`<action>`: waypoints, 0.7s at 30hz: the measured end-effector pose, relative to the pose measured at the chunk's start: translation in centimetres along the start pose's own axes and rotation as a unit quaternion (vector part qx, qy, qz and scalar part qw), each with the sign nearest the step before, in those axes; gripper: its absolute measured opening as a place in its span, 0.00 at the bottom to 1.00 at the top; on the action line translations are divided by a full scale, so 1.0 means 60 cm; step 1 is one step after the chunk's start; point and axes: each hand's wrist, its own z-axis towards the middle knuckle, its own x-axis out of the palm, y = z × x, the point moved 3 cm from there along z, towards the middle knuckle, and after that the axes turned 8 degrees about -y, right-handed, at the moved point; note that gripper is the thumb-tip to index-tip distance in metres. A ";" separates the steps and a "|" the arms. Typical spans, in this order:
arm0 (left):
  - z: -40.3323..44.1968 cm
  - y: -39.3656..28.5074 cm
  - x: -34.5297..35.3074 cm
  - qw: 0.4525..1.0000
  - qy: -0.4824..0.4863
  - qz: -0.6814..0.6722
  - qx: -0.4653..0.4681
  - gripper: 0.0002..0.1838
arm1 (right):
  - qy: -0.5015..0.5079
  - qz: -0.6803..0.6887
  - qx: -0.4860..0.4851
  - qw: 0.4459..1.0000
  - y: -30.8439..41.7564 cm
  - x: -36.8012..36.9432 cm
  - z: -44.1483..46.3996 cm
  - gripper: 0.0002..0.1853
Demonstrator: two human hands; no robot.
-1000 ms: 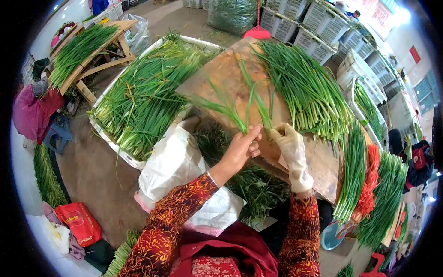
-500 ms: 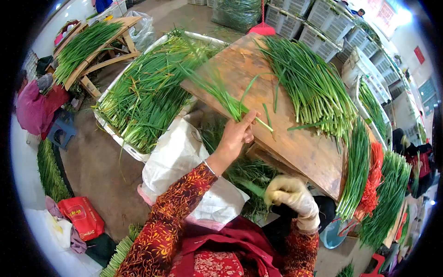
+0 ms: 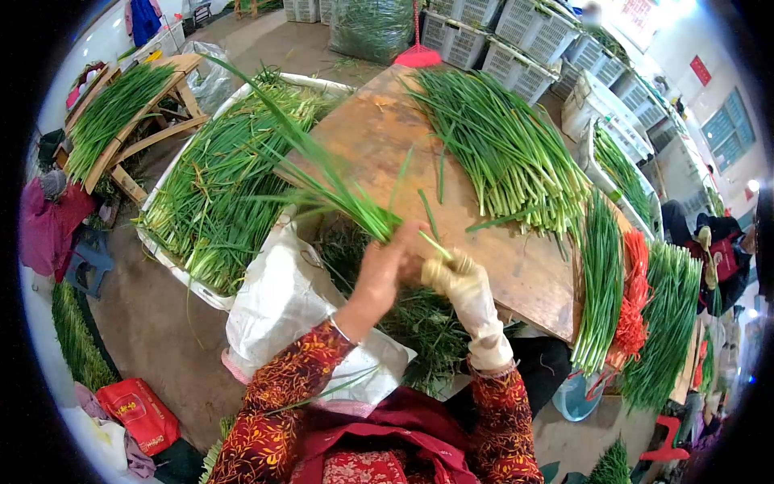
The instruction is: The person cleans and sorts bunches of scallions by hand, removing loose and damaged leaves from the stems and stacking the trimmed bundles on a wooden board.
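Note:
My bare left hand (image 3: 382,273) is closed round a small bunch of Chinese chives (image 3: 343,198), whose leaves fan out up and to the left. My right hand (image 3: 455,278), in a pale glove, pinches the cut end of a stalk that sticks out of that bunch. Both hands are close together above the near edge of the wooden board (image 3: 363,121). On the board lies a large pile of chives (image 3: 504,145), stalk ends towards me. A few loose blades lie beside it.
A white crate heaped with chives (image 3: 218,177) stands left of the board. A white sack (image 3: 278,298) hangs by my lap, with trimmed greens (image 3: 427,331) below. Red ties (image 3: 634,294) lie between chive bundles at right. Other people sit at far left and right.
My right hand has risen from low near my lap to the stalk end beside my left hand. The bunch has tilted and moved slightly left and down. The whole view has shifted.

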 end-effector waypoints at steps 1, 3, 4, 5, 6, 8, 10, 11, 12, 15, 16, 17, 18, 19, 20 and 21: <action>0.024 -0.009 -0.019 0.999 -0.012 -0.027 0.037 0.16 | 0.066 -0.042 -0.029 0.997 0.001 0.002 -0.013 0.09; 0.056 -0.059 -0.042 0.989 -0.057 -0.046 0.126 0.14 | 0.219 -0.218 -0.124 0.943 0.004 -0.001 -0.024 0.10; 0.064 -0.092 -0.045 0.979 -0.090 -0.035 0.179 0.14 | 0.163 -0.285 -0.205 0.922 0.006 -0.013 -0.015 0.09; 0.077 -0.102 -0.048 0.976 -0.080 -0.038 0.199 0.13 | 0.093 -0.353 -0.276 0.889 0.009 -0.026 -0.006 0.08; 0.077 -0.100 -0.050 0.976 -0.080 -0.038 0.199 0.13 | -0.044 -0.361 -0.245 0.899 0.012 -0.060 0.032 0.09; 0.073 -0.086 -0.032 0.992 0.077 0.003 0.103 0.11 | -0.199 -0.503 -0.152 0.827 0.069 -0.083 0.079 0.12; 0.059 -0.057 -0.007 0.997 0.053 -0.055 0.030 0.10 | -0.211 -0.591 -0.240 0.741 0.041 -0.117 0.124 0.13; 0.058 -0.038 -0.002 0.995 0.059 -0.083 0.010 0.10 | -0.197 -0.622 -0.220 0.725 0.031 -0.120 0.136 0.13; 0.053 -0.027 0.004 0.993 0.066 -0.098 -0.008 0.10 | -0.182 -0.653 -0.200 0.708 0.034 -0.113 0.138 0.13; 0.043 0.004 0.014 0.987 0.086 -0.124 -0.064 0.10 | -0.166 -0.534 -0.159 0.813 0.044 -0.093 0.100 0.12; 0.042 0.013 0.015 0.985 0.098 -0.122 -0.073 0.09 | -0.157 -0.435 -0.112 0.879 0.042 -0.085 0.084 0.10; 0.040 0.019 0.017 0.987 0.087 -0.108 -0.079 0.09 | -0.135 -0.393 -0.098 0.904 0.036 -0.076 0.065 0.11; 0.035 0.022 0.021 0.989 0.077 -0.092 -0.085 0.09 | -0.130 -0.389 -0.093 0.907 0.026 -0.069 0.049 0.11; 0.033 0.022 0.024 0.990 0.071 -0.089 -0.087 0.09 | -0.124 -0.375 -0.115 0.911 0.019 -0.061 0.035 0.11; 0.032 0.023 0.029 0.991 0.074 -0.067 -0.093 0.10 | -0.118 -0.361 -0.137 0.915 0.016 -0.053 0.023 0.11; 0.030 0.025 0.030 0.991 0.077 -0.046 -0.099 0.11 | -0.114 -0.358 -0.149 0.915 0.018 -0.042 0.011 0.10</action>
